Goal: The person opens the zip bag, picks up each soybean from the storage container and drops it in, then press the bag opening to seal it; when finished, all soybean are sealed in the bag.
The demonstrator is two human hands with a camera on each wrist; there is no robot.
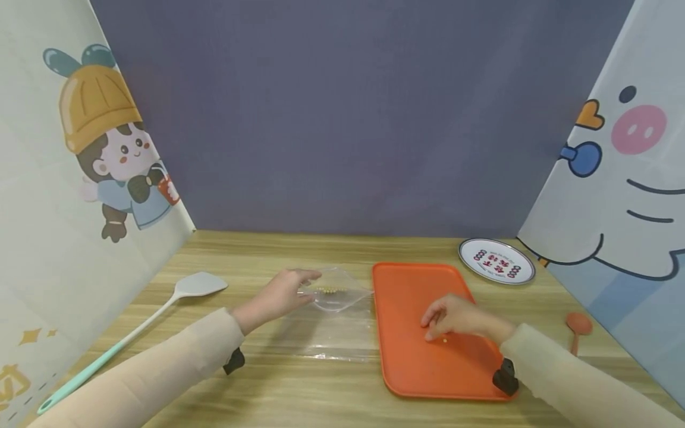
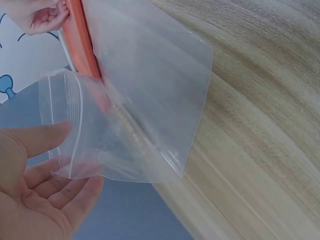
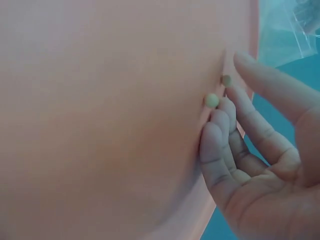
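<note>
My left hand [image 1: 286,292] holds the mouth of a clear zip-lock bag [image 2: 75,105], its thumb on one side and its fingers on the other. Inside the bag lies a row of small, round, pale-yellow beans [image 1: 330,290], which look like soybeans. Over the orange tray [image 1: 412,297] is my right hand [image 1: 456,315], palm turned inward and fingers bent loosely. In the right wrist view, one bean [image 3: 211,100] sits by the middle fingertips. Another bean [image 3: 226,80] lies near the index fingertip, with the thumb apart from it.
A second flat clear bag [image 1: 332,342] lies under the held one, left of the tray. At far left is a spatula [image 1: 199,284] with a mint handle. A white plate [image 1: 496,261] with red print stands back right, and a red spoon [image 1: 579,324] lies at far right.
</note>
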